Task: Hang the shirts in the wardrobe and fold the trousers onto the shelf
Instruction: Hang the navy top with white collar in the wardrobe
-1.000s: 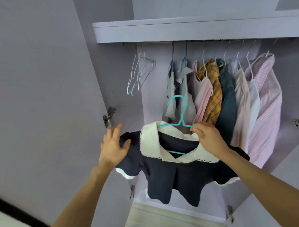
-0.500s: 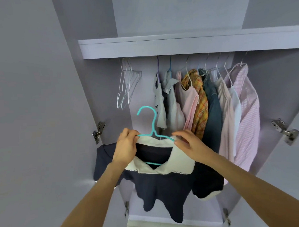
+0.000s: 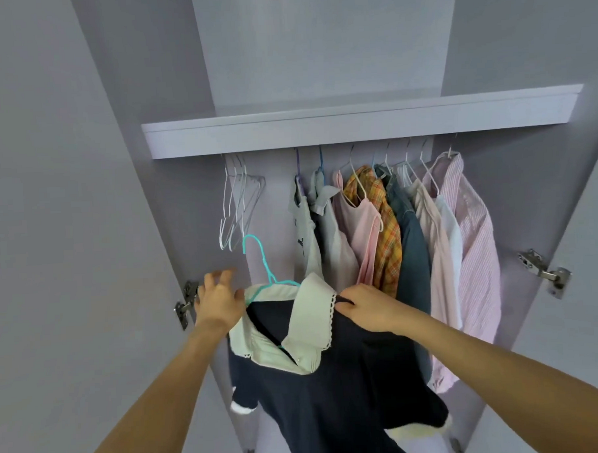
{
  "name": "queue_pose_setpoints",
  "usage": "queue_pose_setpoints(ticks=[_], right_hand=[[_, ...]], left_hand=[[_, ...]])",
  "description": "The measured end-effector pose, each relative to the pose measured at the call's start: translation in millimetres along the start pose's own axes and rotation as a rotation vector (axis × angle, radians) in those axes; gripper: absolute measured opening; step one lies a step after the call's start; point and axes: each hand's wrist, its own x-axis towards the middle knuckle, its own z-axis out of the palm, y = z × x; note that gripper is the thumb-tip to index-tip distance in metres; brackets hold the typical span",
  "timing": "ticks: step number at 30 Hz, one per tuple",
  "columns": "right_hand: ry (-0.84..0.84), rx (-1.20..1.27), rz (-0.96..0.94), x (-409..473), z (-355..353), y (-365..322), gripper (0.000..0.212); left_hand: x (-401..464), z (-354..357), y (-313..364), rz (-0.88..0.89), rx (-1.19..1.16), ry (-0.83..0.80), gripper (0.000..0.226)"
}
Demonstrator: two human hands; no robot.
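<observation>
Below the wardrobe's upper shelf (image 3: 355,128), in front of the open compartment, a navy shirt (image 3: 335,379) with a cream collar hangs on a teal hanger (image 3: 265,265), held up between both hands. The left hand (image 3: 218,298) is at the hanger's left shoulder, by the collar edge; its thumb side presses against the fabric while its fingers fan out loosely, so whether it truly grips the wire cannot be told. The right hand (image 3: 369,309) has its grip clamped on the dark cloth at the shirt's right shoulder, just past the scalloped collar edge, fingers curled into the fabric.

What the next move seems to turn on is the hook. It rises from the collar, up and leftward, nearer the left hand than the right, and its open curl sits well below the rail, which is hidden behind the shelf's front edge. The hanger's long axis runs roughly left to right between the hands, tilted down toward the right. Straight above the hook is a gap on the rail, between a cluster of empty white hangers (image 3: 238,208) to the left and the row of hung garments (image 3: 394,242) to the right. The shirt would probably need lifting up and slightly back to catch there.

No trousers are in view.
</observation>
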Motion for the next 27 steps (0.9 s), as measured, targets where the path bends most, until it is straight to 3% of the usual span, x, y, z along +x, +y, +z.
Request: queue_pose_setpoints(ticks=[8,14,20,27], right_hand=[[0.166,0.275,0.136,63,15,-44,0.030],[0.384,0.397,0.186,123,-4,-60,0.024],[0.571,0.493,0.161,188,-19,-48,0.027],[0.683,0.555,0.114,260,-22,-43,0.032]], left_hand=[[31,-59,27,0.248,0.133,0.263,0.048],[71,-88,49,0.343,0.242,0.426,0.069],[130,-85,65,0.377,0.461,0.587,0.084],[170,-66,52,0.416,0.435,0.769,0.096]])
